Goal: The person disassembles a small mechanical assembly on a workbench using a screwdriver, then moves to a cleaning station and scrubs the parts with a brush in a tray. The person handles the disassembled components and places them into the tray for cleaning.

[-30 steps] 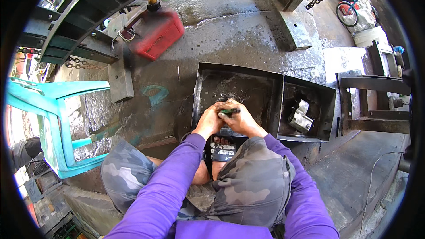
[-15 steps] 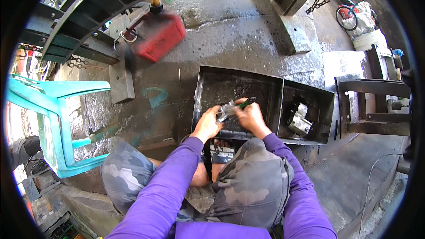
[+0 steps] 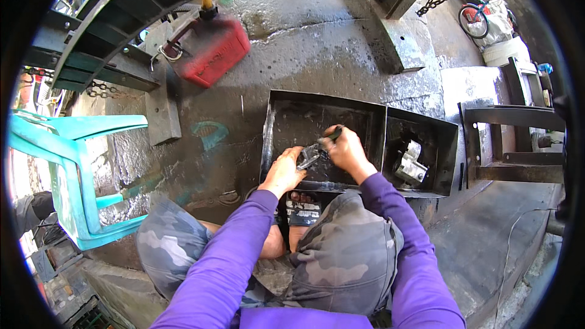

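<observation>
My left hand (image 3: 284, 170) is closed around a small grey metal part (image 3: 309, 156), held over the near side of a black metal tray (image 3: 329, 96). In my right hand (image 3: 347, 152) is a slim tool with a dark green handle (image 3: 336, 133), which looks like a brush. Its working end meets the part, though my fingers hide some of it. A second compartment on the tray's right holds a silver metal casting (image 3: 412, 163), with neither hand touching it. Dark wet residue coats the tray's floor.
A red fuel can (image 3: 214, 52) stands on the wet concrete at the far left. Beside my left knee is a turquoise plastic chair (image 3: 82, 183). Black steel frames (image 3: 518, 119) stand to the right, and a bicycle (image 3: 474, 21) is farther back.
My right hand has turned, so the tool's handle stands more upright instead of pointing away to the right. My left hand keeps the metal part in about the same place.
</observation>
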`<act>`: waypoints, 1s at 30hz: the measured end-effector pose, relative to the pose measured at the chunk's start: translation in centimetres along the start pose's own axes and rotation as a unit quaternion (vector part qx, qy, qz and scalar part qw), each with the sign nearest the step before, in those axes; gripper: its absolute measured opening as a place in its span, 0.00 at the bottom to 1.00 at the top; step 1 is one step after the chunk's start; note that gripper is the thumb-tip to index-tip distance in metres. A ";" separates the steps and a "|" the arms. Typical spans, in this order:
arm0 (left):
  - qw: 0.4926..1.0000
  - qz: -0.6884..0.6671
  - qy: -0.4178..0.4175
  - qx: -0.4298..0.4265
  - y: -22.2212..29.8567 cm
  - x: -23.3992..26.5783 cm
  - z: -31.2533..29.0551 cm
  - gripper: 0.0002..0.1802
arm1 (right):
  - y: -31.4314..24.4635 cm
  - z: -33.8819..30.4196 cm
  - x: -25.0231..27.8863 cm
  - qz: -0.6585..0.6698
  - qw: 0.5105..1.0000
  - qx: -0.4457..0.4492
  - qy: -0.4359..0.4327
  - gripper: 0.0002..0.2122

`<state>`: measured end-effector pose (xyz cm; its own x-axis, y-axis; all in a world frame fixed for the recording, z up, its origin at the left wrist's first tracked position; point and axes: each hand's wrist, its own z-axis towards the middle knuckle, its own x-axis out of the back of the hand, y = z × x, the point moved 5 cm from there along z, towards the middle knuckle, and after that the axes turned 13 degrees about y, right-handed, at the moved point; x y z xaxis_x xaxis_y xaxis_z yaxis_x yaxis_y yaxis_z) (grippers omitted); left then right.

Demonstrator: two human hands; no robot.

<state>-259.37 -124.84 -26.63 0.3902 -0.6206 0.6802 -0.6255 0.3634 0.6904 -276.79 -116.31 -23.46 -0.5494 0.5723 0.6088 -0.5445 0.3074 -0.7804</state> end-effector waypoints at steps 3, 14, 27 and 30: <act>1.000 -0.008 -0.006 -0.010 0.4 -0.2 0.1 0.38 | -2.0 -0.6 -1.7 0.004 0.979 0.140 -0.151 0.08; 0.999 -0.027 -0.005 0.024 0.7 0.4 0.1 0.35 | 3.4 1.0 -2.8 -0.017 0.989 0.021 0.142 0.07; 0.973 -0.088 -0.008 0.215 0.1 -0.4 0.2 0.40 | 6.7 -1.6 -6.5 0.266 0.948 -0.177 -0.004 0.13; 0.981 -0.057 0.013 0.186 -0.8 0.5 0.0 0.38 | 8.6 0.5 -2.2 0.037 0.965 -0.111 0.234 0.15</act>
<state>-258.68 -125.43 -26.83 0.4854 -0.6233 0.6131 -0.7786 0.0107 0.6274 -280.53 -115.31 -31.42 -0.2078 0.8637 0.4591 -0.3370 0.3774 -0.8625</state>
